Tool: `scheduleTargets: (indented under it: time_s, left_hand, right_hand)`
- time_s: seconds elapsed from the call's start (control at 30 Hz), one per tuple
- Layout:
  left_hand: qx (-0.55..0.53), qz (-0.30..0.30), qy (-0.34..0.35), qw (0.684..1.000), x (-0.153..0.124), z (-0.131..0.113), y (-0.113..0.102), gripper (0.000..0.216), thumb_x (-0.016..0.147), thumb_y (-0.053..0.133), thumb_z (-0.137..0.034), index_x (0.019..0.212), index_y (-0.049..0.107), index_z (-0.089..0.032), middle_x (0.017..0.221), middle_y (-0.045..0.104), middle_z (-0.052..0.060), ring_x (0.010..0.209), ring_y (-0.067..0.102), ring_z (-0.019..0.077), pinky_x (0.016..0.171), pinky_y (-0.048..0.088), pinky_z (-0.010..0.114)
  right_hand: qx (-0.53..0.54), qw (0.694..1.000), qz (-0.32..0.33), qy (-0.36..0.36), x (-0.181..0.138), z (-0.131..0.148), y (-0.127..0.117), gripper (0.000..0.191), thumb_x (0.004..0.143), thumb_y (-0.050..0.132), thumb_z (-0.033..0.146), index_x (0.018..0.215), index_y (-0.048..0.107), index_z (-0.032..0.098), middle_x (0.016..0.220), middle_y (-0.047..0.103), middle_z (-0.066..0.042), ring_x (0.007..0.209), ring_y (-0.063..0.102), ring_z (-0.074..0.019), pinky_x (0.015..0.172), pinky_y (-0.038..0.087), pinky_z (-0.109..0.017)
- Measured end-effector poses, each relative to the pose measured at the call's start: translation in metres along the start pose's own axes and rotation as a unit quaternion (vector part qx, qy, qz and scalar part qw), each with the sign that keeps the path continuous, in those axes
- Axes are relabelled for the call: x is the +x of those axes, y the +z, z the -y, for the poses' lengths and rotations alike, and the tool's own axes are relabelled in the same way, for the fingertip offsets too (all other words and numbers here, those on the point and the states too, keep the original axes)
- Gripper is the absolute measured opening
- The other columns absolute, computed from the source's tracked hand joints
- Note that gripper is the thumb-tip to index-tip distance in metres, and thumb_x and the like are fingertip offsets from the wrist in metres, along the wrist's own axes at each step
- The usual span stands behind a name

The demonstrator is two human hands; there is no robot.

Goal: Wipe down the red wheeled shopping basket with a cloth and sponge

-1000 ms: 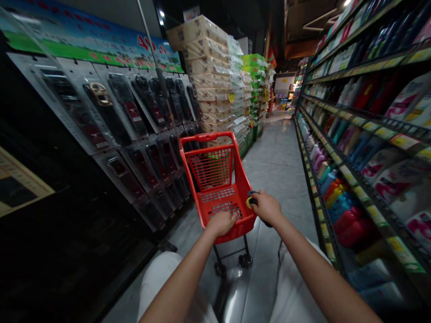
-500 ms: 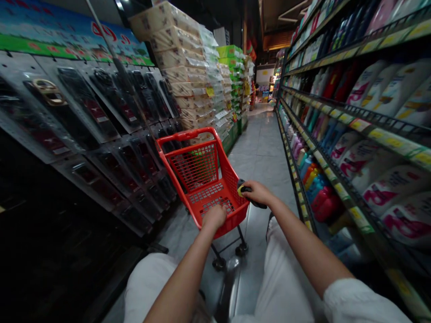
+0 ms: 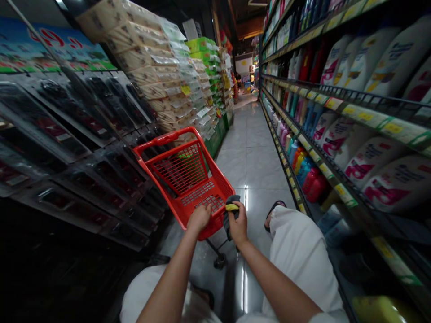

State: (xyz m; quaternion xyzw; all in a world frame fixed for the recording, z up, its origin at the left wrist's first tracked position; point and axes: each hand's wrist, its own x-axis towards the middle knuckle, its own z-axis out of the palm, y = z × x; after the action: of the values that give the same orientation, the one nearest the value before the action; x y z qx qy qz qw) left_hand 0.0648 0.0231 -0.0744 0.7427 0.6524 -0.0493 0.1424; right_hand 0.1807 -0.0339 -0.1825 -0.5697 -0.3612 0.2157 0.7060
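A red plastic shopping cart (image 3: 216, 172) stands tilted in view on the aisle floor, its basket empty. My left hand (image 3: 200, 218) is closed on the basket's near rim; its fingertips are partly hidden. Beside that rim, at the near right corner, my right hand (image 3: 239, 225) is wrapped round a soft dark grey bundle with a yellow band (image 3: 231, 207). The bundle's exact kind does not show, and it hangs down past the basket's corner.
On the right runs a long shelf (image 3: 336, 104) of bottles. Packaged belts (image 3: 77, 116) hang on a rack at left, with tall stacks of wrapped packs (image 3: 151, 67) beyond. Grey tiled floor (image 3: 247, 157) leads down the aisle. My legs in white trousers (image 3: 299, 251) flank the cart.
The view has turned right, so the cart sits further left. My right hand has drawn in toward my left, bringing the dark bundle along. My left hand stays on the rim.
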Motion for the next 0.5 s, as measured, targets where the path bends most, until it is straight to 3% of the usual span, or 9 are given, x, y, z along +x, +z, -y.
scheduleTargets:
  time_s: [0.1, 0.2, 0.3, 0.4, 0.5]
  left_hand:
    - [0.006, 0.002, -0.004, 1.000, 0.000, 0.002, -0.002, 0.058, 0.098, 0.022, -0.041, 0.098, 0.071, -0.010, 0.104, 0.073, 0.020, 0.101, 0.069, 0.0266, 0.079, 0.047, 0.030]
    - [0.010, -0.001, -0.009, 1.000, -0.001, 0.000, -0.003, 0.059, 0.098, 0.021, -0.042, 0.104, 0.070, -0.010, 0.110, 0.071, 0.021, 0.106, 0.067, 0.0276, 0.082, 0.048, 0.031]
    - [0.015, -0.002, -0.010, 1.000, -0.002, -0.002, -0.003, 0.060, 0.098, 0.018, -0.042, 0.106, 0.069, -0.011, 0.112, 0.071, 0.020, 0.108, 0.066, 0.0274, 0.084, 0.048, 0.032]
    - [0.019, -0.001, -0.012, 1.000, -0.002, -0.004, -0.004, 0.061, 0.098, 0.018, -0.042, 0.105, 0.069, -0.010, 0.112, 0.071, 0.020, 0.108, 0.066, 0.0282, 0.085, 0.048, 0.033]
    - [0.020, -0.002, -0.021, 1.000, -0.002, -0.004, -0.005, 0.062, 0.097, 0.018, -0.044, 0.104, 0.070, -0.009, 0.111, 0.071, 0.021, 0.107, 0.066, 0.0292, 0.084, 0.049, 0.034]
  right_hand:
    - [0.036, 0.991, -0.073, 0.103, 0.029, -0.014, -0.008, 0.037, 0.076, 0.057, 0.034, 0.109, 0.061, 0.017, 0.108, 0.066, -0.009, 0.104, 0.059, -0.0235, 0.097, 0.044, -0.041]
    - [0.076, 0.993, -0.002, 0.088, 0.051, -0.021, -0.012, 0.043, 0.072, 0.054, 0.028, 0.113, 0.063, 0.018, 0.116, 0.066, -0.008, 0.111, 0.058, -0.0230, 0.102, 0.042, -0.039]
    - [0.058, 0.993, 0.077, 0.069, 0.052, -0.030, -0.011, 0.051, 0.069, 0.049, 0.023, 0.119, 0.062, 0.019, 0.122, 0.064, -0.007, 0.115, 0.057, -0.0213, 0.101, 0.043, -0.035]
    - [-0.014, 0.989, 0.092, 0.116, 0.040, -0.042, -0.010, 0.051, 0.065, 0.046, 0.020, 0.112, 0.065, 0.019, 0.112, 0.066, -0.006, 0.109, 0.059, -0.0217, 0.096, 0.047, -0.035]
    - [-0.016, 0.978, 0.107, 0.179, 0.037, -0.044, -0.013, 0.047, 0.062, 0.046, 0.021, 0.105, 0.064, 0.019, 0.098, 0.068, -0.005, 0.095, 0.062, -0.0225, 0.086, 0.051, -0.034]
